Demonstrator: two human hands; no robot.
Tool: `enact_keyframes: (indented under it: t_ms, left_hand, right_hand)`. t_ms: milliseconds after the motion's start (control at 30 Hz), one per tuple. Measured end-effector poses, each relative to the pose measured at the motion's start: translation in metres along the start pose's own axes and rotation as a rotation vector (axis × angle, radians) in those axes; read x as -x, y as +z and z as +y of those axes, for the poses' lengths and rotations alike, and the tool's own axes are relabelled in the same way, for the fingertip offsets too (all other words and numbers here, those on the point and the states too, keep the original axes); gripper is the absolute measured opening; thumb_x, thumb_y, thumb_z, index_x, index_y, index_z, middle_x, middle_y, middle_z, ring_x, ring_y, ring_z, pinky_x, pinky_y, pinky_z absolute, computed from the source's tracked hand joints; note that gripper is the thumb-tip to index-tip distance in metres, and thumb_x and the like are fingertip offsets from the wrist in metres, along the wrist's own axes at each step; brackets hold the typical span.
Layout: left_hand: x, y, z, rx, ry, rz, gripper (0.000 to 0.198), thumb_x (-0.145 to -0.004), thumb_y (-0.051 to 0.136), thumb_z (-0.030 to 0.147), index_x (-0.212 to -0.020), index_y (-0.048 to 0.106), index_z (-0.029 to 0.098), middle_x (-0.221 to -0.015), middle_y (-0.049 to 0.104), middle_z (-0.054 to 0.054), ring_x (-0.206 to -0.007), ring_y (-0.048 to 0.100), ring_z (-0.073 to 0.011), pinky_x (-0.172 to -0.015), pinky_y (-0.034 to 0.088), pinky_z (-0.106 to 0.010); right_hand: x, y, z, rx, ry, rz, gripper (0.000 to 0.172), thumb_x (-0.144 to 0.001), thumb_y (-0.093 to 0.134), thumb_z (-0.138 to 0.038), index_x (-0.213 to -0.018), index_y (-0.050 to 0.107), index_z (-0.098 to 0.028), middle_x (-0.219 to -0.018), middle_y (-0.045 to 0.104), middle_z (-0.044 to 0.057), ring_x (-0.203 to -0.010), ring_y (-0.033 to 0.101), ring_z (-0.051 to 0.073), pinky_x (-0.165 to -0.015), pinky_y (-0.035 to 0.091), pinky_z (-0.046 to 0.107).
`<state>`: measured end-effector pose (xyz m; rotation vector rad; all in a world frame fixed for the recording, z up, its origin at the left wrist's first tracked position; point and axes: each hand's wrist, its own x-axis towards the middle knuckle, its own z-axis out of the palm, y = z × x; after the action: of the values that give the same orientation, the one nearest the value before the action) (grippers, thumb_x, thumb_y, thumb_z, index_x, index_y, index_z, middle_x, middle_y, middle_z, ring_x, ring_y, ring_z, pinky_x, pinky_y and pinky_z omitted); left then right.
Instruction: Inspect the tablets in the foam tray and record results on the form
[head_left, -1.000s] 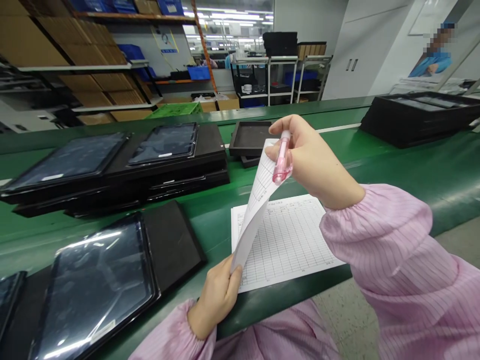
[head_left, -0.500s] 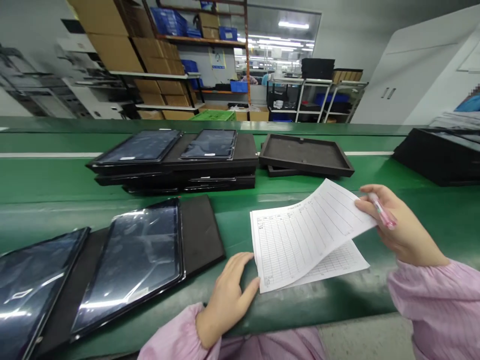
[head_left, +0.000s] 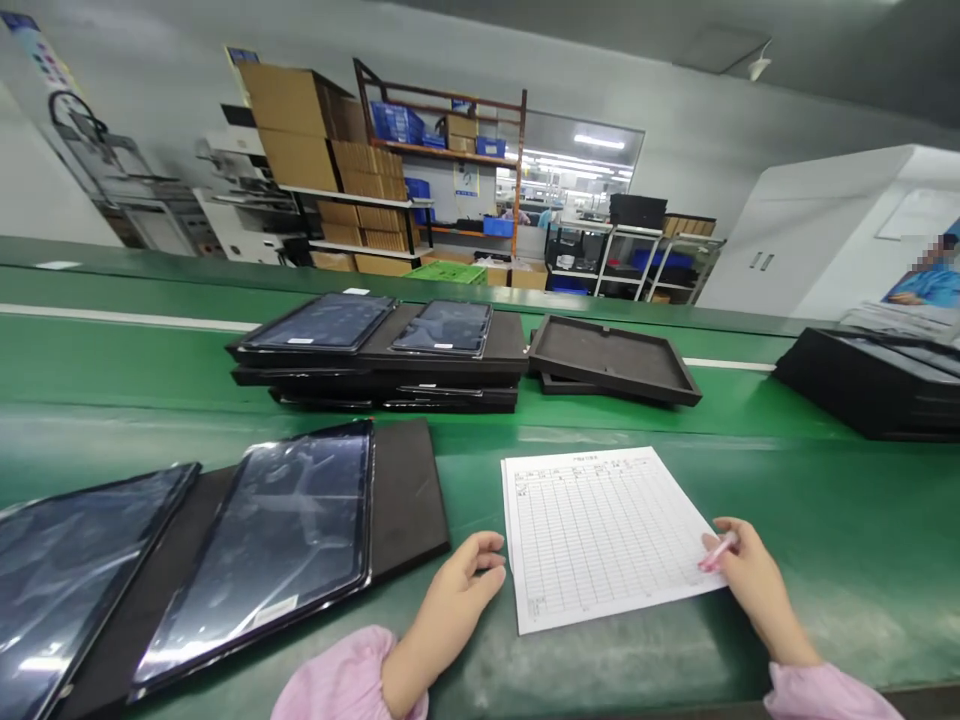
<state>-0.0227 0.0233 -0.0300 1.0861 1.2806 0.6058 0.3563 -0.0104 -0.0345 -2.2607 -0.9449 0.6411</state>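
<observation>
Printed form sheets (head_left: 600, 540) with a ruled table and some handwriting near the top lie flat on the green work surface in front of me. At their left edge rests my left hand (head_left: 461, 590), fingers loosely curved and apart, holding nothing. My right hand (head_left: 750, 575) is at the lower right corner of the sheets, closed around a pink and clear pen (head_left: 718, 552). Left of the papers, a large tablet-like screen panel (head_left: 281, 540) in clear film lies on a black foam tray (head_left: 409, 485). A second screen panel (head_left: 82, 590) lies farther left.
Behind, a stack of black trays (head_left: 375, 370) carries two more screen panels. Beside it sit dark foam trays (head_left: 615, 355). More black trays (head_left: 862, 385) stand at the right. Shelves with cartons (head_left: 367, 200) line the back, and a person in blue (head_left: 934, 280) is far right.
The top sheet, lifted and bent by my right hand before, now lies flat on the stack. My right hand has come down and left with the pen. The camera view has tilted upward.
</observation>
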Motion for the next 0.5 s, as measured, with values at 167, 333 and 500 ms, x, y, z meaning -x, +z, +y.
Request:
enact_keyframes:
  t_ms: [167,333,500]
  left_hand:
    - [-0.010,-0.001,0.006,0.080,-0.048,0.022,0.049,-0.079,0.039,0.042,-0.122,0.042,0.017,-0.138,0.041,-0.013,-0.112,0.057,-0.0131,-0.080,0.056,-0.021]
    - [-0.020,-0.010,-0.017,-0.070,0.065,0.072,0.050,-0.074,0.053,0.033,-0.122,0.049,0.016,-0.134,0.046,-0.013,-0.121,0.052,-0.0175,-0.095,0.054,-0.028]
    - [-0.013,-0.030,-0.080,-1.036,0.828,0.255,0.043,-0.084,0.045,0.048,-0.124,0.052,0.032,-0.133,0.050,0.000,-0.125,0.050,-0.0152,-0.099,0.053,-0.028]
  right_hand:
    - [0.008,0.012,-0.001,0.126,0.032,0.080,0.051,-0.066,0.042,-0.056,-0.104,0.050,-0.022,-0.085,0.064,0.006,-0.077,0.061,0.029,-0.069,0.042,0.039]
    - [0.007,0.019,-0.001,0.192,0.016,0.079,0.043,-0.075,0.038,-0.051,-0.107,0.049,-0.024,-0.086,0.065,0.004,-0.076,0.062,0.027,-0.068,0.043,0.037]
    - [0.013,0.026,-0.006,0.247,0.057,0.009,0.042,-0.078,0.034,-0.046,-0.112,0.046,-0.025,-0.091,0.065,0.006,-0.079,0.062,0.029,-0.068,0.043,0.037]
